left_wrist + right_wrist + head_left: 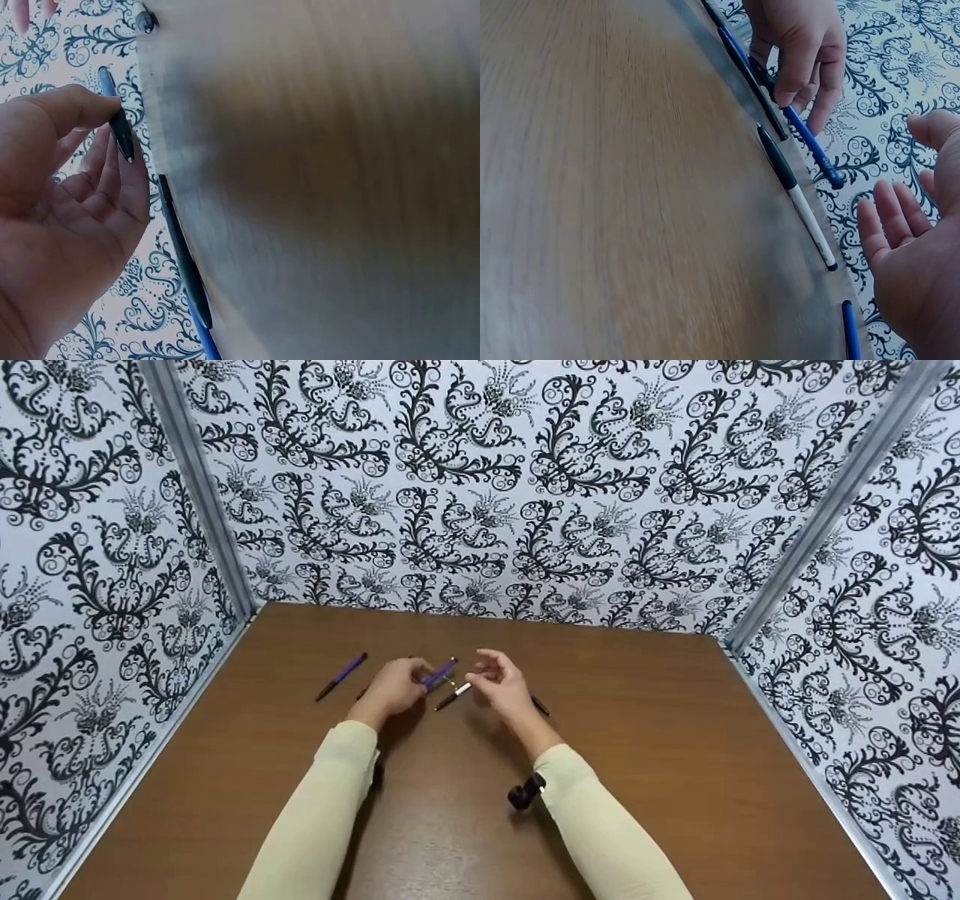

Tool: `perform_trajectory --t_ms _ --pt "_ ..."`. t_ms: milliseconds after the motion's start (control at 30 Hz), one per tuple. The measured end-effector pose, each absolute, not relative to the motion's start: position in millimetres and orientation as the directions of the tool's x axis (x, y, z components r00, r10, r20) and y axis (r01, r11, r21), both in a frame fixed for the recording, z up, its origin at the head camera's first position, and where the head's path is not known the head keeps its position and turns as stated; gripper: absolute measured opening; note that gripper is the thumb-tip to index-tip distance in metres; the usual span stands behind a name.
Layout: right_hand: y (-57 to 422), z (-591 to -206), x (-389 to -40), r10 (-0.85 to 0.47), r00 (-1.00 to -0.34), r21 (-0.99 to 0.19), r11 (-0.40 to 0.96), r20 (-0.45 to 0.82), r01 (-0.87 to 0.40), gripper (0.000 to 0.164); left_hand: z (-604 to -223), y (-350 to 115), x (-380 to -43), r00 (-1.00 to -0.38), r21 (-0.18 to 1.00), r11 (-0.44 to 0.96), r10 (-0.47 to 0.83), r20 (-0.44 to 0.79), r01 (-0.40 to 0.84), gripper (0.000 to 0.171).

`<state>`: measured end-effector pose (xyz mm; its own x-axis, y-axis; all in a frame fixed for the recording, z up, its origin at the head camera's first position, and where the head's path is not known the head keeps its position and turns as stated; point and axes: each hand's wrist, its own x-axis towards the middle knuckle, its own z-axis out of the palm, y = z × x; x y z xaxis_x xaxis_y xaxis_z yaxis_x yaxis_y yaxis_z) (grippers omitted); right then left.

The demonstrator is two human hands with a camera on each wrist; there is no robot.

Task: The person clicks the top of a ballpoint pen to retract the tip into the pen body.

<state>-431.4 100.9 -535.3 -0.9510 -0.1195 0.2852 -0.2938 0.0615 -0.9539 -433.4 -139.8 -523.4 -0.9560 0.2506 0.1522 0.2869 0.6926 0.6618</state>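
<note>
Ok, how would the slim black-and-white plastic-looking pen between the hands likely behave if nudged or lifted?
The black-and-white pen would probably roll if nudged sideways, as its barrel looks round. Its straight body suggests stiffness when lifted. Being thin, it is likely light.
</note>
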Motion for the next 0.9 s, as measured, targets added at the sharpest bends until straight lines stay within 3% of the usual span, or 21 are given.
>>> perform_trajectory --t_ms 200,900 --pt "103.8 -534.2 -433.4 -0.095 -0.955 -0.954 0.077 0.282 -0.289 0.046 -517.9 -132.3 -432.3 -0.949 0.721 0.622 0.256 0.183 0.307 0.037" --pt "109.0 -521.0 -429.9 0.017 -0.976 -0.962 -0.166 0.215 -0.215 0.045 -502.6 -104.1 -423.6 -0.926 0.787 0.497 0.278 0.254 0.365 0.036"
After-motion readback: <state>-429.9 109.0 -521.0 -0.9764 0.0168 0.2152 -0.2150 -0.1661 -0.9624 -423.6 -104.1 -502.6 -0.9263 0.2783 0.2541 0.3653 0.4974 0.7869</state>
